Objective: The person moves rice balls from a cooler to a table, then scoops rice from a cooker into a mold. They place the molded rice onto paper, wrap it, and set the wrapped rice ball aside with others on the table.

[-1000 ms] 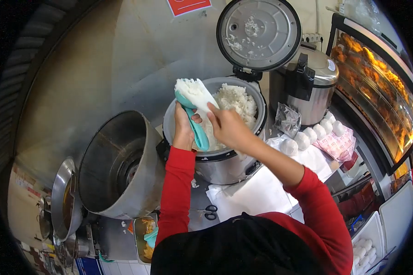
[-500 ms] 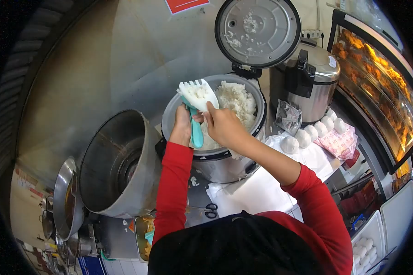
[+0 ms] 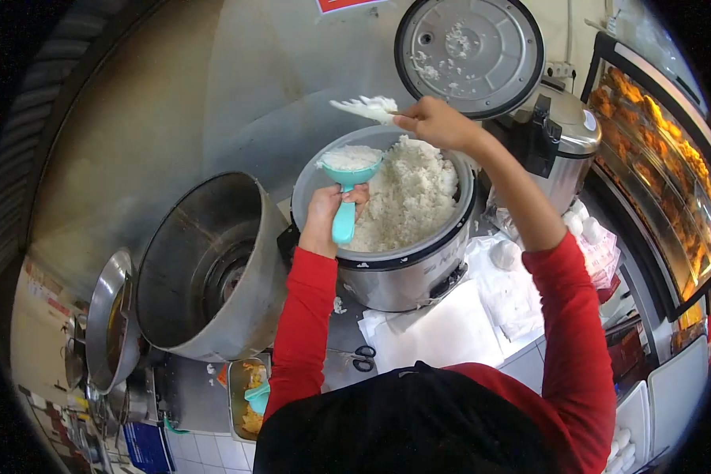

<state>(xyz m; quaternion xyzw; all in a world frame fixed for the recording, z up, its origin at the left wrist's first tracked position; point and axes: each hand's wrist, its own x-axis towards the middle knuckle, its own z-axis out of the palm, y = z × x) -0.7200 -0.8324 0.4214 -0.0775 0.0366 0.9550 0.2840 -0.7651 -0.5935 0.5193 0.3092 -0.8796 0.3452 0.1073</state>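
Observation:
My left hand (image 3: 324, 212) is closed round the handle of a turquoise rice scoop (image 3: 345, 221), whose round cup is filled with white rice (image 3: 352, 157). It holds the scoop over the left side of a big rice cooker (image 3: 395, 278). Inside the cooker, cooked rice (image 3: 415, 186) is heaped toward the right. Above the pot's back rim, my right hand (image 3: 436, 122) grips a white rice paddle (image 3: 371, 107) with a toothed edge, tilted nearly edge-on. Paddle and scoop are apart. Rice grains stick to the cooker's raised lid (image 3: 470, 51).
A tall, empty metal pot (image 3: 205, 261) stands left of the cooker, beside a wide pan (image 3: 110, 324). White paper sheets (image 3: 442, 328), scissors (image 3: 363, 358) and wrapped balls (image 3: 505, 254) lie nearby. A second cooker (image 3: 573, 126) and a fried-food display case (image 3: 656, 166) are at the right.
My right hand has lifted the paddle off the scoop, up toward the lid. The scoop now sits upright with rice showing in its cup. The view has shifted slightly.

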